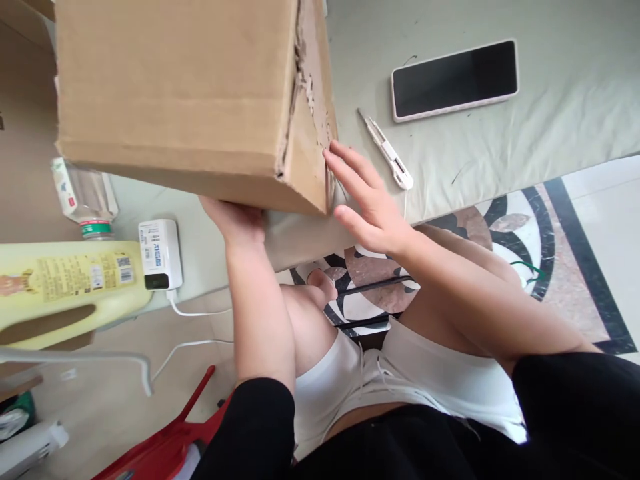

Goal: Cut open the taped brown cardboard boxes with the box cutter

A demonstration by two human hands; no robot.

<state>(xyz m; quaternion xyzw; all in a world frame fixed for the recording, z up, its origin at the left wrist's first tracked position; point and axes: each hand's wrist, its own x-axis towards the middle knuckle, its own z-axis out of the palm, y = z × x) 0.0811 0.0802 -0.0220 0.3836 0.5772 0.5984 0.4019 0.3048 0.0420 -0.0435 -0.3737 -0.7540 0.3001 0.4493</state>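
A large brown cardboard box (175, 80) is tilted up over the cloth-covered table, its right side torn and ragged along the edge. My left hand (235, 220) is under the box's lower near edge, with its fingers hidden beneath the cardboard. At the torn right side, my right hand (367, 200) has its fingers stretched and spread, fingertips at the box's surface. Just right of that hand lies a white utility knife (385, 148). Beyond the knife, a phone (455, 80) in a pale case rests with its dark screen up.
On the left are a clear plastic bottle (90, 193), a yellow jug (70, 287) with a handle, and a white power bank (161, 255) with a cable. A red plastic chair (165, 433) stands at lower left. The table's front edge runs above my legs.
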